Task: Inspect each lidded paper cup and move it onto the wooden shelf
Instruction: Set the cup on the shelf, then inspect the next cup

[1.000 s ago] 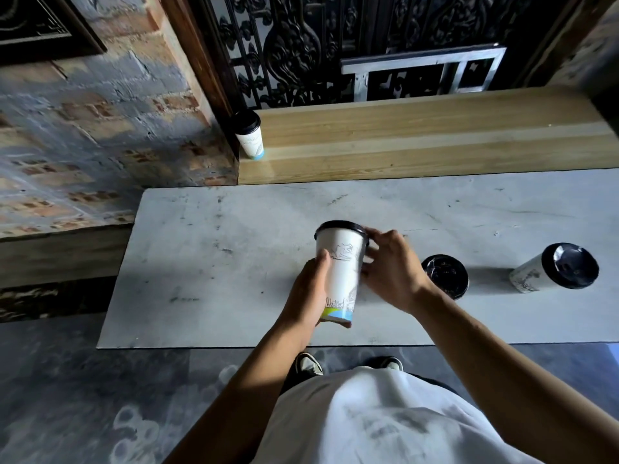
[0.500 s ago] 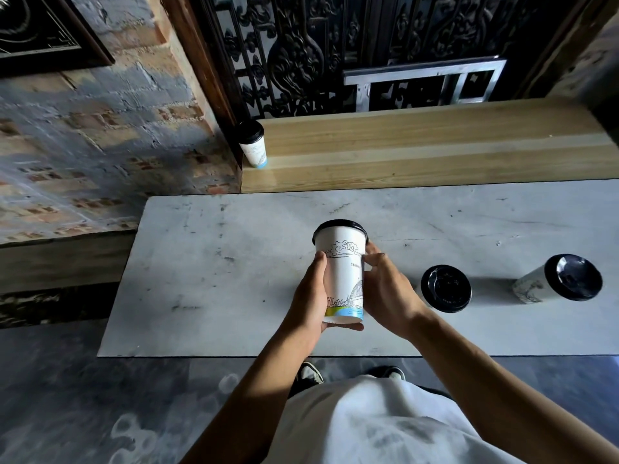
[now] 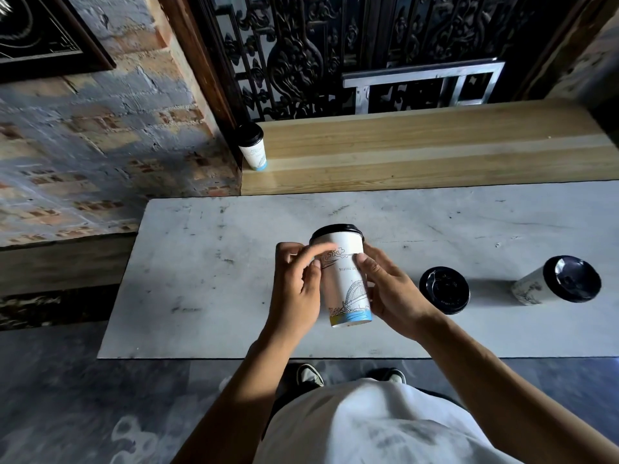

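Both hands hold one cup [image 3: 346, 283] upright above the surface [image 3: 201, 262]: the left hand [image 3: 296, 289] curls round its left side and the right hand [image 3: 390, 293] grips its right side. To the right of this cup, two more cups [image 3: 443, 290] [image 3: 556, 281] stand on the surface. Beyond it to the left, another cup [image 3: 253, 147] stands on the left end of the shelf [image 3: 418, 152].

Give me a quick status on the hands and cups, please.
Left hand and right hand both grip held cup, upright. One cup on wooden shelf. Two cups wait. Path clear.
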The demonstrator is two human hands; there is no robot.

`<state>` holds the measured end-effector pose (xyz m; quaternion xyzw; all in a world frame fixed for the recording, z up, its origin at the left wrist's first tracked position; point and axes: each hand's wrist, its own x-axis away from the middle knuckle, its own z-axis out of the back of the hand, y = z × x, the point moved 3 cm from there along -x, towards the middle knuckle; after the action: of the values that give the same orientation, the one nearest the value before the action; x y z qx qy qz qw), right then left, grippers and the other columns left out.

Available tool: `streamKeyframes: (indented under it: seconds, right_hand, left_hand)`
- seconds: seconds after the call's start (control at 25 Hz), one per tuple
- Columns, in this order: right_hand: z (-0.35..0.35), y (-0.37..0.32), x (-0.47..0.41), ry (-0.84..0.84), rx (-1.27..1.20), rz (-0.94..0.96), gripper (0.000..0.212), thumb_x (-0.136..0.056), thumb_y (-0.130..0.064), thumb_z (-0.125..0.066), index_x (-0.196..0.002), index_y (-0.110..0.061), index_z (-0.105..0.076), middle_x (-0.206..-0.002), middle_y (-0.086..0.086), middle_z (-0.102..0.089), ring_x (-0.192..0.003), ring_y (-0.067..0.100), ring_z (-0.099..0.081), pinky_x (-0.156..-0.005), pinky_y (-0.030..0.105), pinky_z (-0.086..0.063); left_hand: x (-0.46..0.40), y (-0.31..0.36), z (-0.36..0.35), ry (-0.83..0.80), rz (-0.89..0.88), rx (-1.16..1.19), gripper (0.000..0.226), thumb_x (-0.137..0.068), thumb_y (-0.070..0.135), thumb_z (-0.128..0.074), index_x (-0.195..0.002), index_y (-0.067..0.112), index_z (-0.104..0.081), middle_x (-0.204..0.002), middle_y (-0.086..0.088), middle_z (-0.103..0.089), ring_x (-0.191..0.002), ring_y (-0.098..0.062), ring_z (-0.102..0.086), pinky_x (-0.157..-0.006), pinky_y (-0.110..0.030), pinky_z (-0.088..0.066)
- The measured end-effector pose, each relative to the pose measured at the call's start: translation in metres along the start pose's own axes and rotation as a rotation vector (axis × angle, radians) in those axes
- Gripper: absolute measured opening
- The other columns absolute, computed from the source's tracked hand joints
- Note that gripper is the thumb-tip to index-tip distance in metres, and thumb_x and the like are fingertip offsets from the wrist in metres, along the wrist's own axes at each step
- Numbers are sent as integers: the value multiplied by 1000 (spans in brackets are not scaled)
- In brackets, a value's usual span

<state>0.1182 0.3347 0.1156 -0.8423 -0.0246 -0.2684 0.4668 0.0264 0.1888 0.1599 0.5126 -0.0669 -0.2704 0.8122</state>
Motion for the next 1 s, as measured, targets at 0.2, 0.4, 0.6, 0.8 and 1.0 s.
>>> streamKeyframes:
  seconds: [0.2, 0.4, 0.6, 0.8, 1.0]
  right_hand:
    - [-3, -3, 6, -56, 23, 29, 57, -89, -47, -69, -141, -40, -48, -126, 13, -72, -102, 35, -72, -85, 51, -60]
    - [2, -4, 5, -20, -23, -12, 58, -93, -40, -48, -151, -48, -40, -136, 26, -59, -105, 43, -62, -98, 63, -49]
    - [9, -2, 2, 10, 43, 37, 52, -110, -25, -32, -155, -51, -28, -122, 19, -71, -107, 37, -66, -103, 62, -46]
    - [12, 1, 0, 49, -65, 30, 75, -93, -16, -60, -159, -33, -29, -112, 3, -74, -103, 34, -56, -92, 48, -46]
    - [3, -6, 5, -66, -71, 48, 63, -85, -13, -69, -145, -16, -51, -127, 24, -66, -108, 34, -66, -96, 45, -52]
  left_hand:
    - [2, 2, 0, 7, 9, 71, 32, -98, -6, -57, -112, 16, -76, -104, -7, -59, -98, -16, -62, -83, -24, -50]
    - [6, 0, 4, 57, 86, 184, 16, -96, 21, -65, -108, 20, -75, -108, 0, -65, -94, -14, -66, -80, -18, -50]
    - [11, -5, 5, 35, 94, 178, 21, -93, 17, -75, -113, 16, -74, -112, -4, -66, -88, -17, -68, -79, -24, -54]
    - [14, -5, 7, -5, -44, 119, 34, -93, -9, -63, -115, 13, -76, -114, -7, -62, -108, -17, -64, -92, -20, -50]
    - [15, -3, 4, -38, -25, 133, 57, -80, -27, -52, -105, 17, -79, -114, -9, -62, -112, -13, -63, -91, -15, -50]
